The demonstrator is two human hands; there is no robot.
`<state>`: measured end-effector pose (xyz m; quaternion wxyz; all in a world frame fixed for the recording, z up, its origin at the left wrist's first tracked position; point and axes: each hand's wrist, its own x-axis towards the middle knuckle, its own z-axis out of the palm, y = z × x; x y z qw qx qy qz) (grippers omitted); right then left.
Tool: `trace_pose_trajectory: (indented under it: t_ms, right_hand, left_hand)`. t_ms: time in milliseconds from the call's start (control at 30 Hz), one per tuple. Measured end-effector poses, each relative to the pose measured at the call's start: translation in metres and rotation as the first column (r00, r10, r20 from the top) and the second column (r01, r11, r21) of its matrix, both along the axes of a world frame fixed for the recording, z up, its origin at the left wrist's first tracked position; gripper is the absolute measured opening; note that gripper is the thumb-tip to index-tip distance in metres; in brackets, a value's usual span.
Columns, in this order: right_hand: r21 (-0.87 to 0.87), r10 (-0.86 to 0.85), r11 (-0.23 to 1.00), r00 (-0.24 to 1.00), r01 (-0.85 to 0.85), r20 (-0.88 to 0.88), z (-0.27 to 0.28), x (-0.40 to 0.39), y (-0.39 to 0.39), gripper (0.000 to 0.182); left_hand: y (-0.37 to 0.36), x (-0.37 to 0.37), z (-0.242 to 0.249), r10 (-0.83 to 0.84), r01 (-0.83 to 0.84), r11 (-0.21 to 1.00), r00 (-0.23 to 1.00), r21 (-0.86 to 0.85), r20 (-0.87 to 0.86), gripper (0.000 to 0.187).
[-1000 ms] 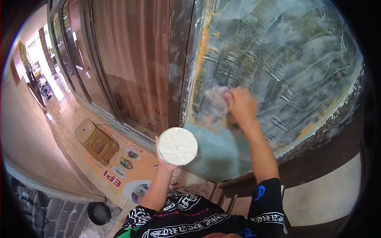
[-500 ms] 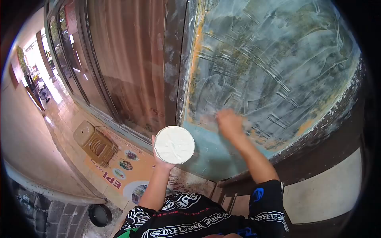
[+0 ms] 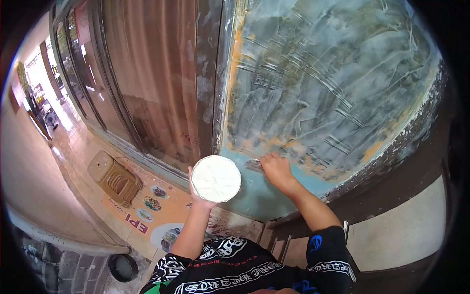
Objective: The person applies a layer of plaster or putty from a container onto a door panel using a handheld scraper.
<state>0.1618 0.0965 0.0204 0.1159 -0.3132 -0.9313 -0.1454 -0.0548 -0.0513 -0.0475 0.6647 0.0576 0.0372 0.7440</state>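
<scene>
My left hand (image 3: 201, 200) is closed around a round tub of white putty (image 3: 216, 179), holding it up in front of the wall's lower left part. The white paste fills it nearly to the rim, and its surface is ridged. My right hand (image 3: 275, 169) is closed with the knuckles up, to the right of the tub. From its fingers the flat grey blade of a putty knife (image 3: 253, 164) points left against the wall; the handle is hidden in the fist. Streaky whitish putty covers much of the blue-green wall (image 3: 303, 93), with orange patches along its edges.
Left of the wall stands a dark-framed window (image 3: 156, 83) with a curtain behind the glass. A brown plastic stool (image 3: 115, 176) sits on the tiled floor beside an orange printed banner (image 3: 147, 201). A black round pan (image 3: 123, 267) lies at the lower left.
My right hand has moved down and slightly left along the wall, and the blade now shows. The left hand keeps the tub nearly in place. The view has shifted slightly.
</scene>
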Motion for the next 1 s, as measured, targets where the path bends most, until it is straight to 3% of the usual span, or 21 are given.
trace_pose_trajectory:
  t_ms: [100,167,267,300,333,400,433,467,500,567,633,733,800,867,900,967,1000]
  right_hand:
    - [0.114,-0.16,0.98,0.986,0.164,-0.04,0.014,0.004,0.025,0.012]
    - [0.158,-0.116,0.977,0.975,0.147,-0.187,0.085,0.016,0.022,0.011]
    - [0.258,-0.048,0.942,0.847,0.215,-0.53,0.189,0.04,0.005,0.016]
    - [0.253,-0.028,0.939,0.785,0.233,-0.619,0.208,0.05,0.0,0.017]
    - [0.251,-0.033,0.939,0.785,0.237,-0.618,0.216,0.055,-0.009,0.017]
    - [0.073,-0.097,0.975,0.7,0.21,-0.708,0.219,0.063,-0.026,0.015]
    - [0.194,0.029,0.972,0.756,0.131,-0.654,0.2,0.062,-0.023,0.011]
    - [0.103,-0.009,0.99,0.786,0.092,-0.618,0.172,0.057,-0.02,0.009]
    - [0.112,-0.022,0.991,0.901,0.078,-0.434,0.141,0.049,-0.021,0.011]
    - [-0.018,-0.088,0.996,0.978,0.086,-0.191,0.07,0.029,-0.006,0.017]
    - [0.012,-0.038,0.999,0.994,0.04,-0.106,0.024,0.012,0.009,0.019]
    - [0.098,-0.106,0.987,0.976,0.126,-0.188,0.064,0.001,0.026,0.018]
    - [0.192,-0.155,0.954,0.927,0.23,-0.34,0.128,0.009,0.022,0.017]
    - [0.332,0.052,0.927,0.819,0.173,-0.571,0.183,0.029,0.015,0.017]
    - [0.331,0.05,0.927,0.82,0.174,-0.571,0.199,0.04,0.005,0.017]
    - [0.072,-0.033,0.99,0.694,0.121,-0.72,0.215,0.061,-0.013,0.019]
    - [0.073,-0.037,0.989,0.696,0.128,-0.717,0.206,0.064,-0.019,0.019]
  left_hand:
    - [0.004,0.001,-0.003,-0.022,0.022,1.0,0.999,-0.008,0.034,0.083]
    - [0.005,0.003,-0.004,-0.008,0.011,0.999,0.998,-0.047,0.065,0.084]
    - [0.006,0.008,-0.001,-0.002,0.011,0.996,0.995,-0.092,0.098,0.084]
    - [0.006,0.011,-0.003,-0.027,0.028,1.0,0.998,0.009,-0.05,0.083]
    - [0.005,0.013,-0.001,-0.032,0.033,0.999,0.998,0.007,-0.049,0.083]
    - [0.003,0.016,0.005,-0.066,0.066,0.998,0.998,0.013,0.023,0.082]
    - [0.005,0.016,0.0,-0.02,0.023,0.999,0.996,-0.041,0.083,0.081]
    - [0.004,0.016,-0.004,-0.016,0.019,0.999,0.996,-0.039,0.085,0.081]
    - [0.001,0.019,0.001,-0.028,0.028,1.0,0.998,-0.001,0.055,0.082]
    - [-0.002,0.023,0.004,-0.025,0.025,0.999,1.0,0.039,0.002,0.082]
    - [0.0,0.024,-0.002,-0.023,0.023,0.999,1.0,0.029,0.009,0.082]
    - [0.0,0.027,0.005,0.013,-0.013,1.0,1.0,0.014,-0.023,0.082]
    - [0.001,0.025,-0.003,0.002,-0.002,1.0,1.0,0.006,-0.008,0.082]
    - [-0.004,0.027,0.002,-0.025,0.027,0.997,0.999,0.07,-0.029,0.082]
    - [-0.007,0.026,0.0,0.002,-0.002,1.0,1.0,0.014,-0.01,0.082]
    - [-0.01,0.024,-0.002,0.045,-0.045,0.999,0.999,-0.019,-0.028,0.082]
    - [-0.011,0.023,-0.004,0.037,-0.038,0.999,0.999,-0.018,-0.024,0.082]
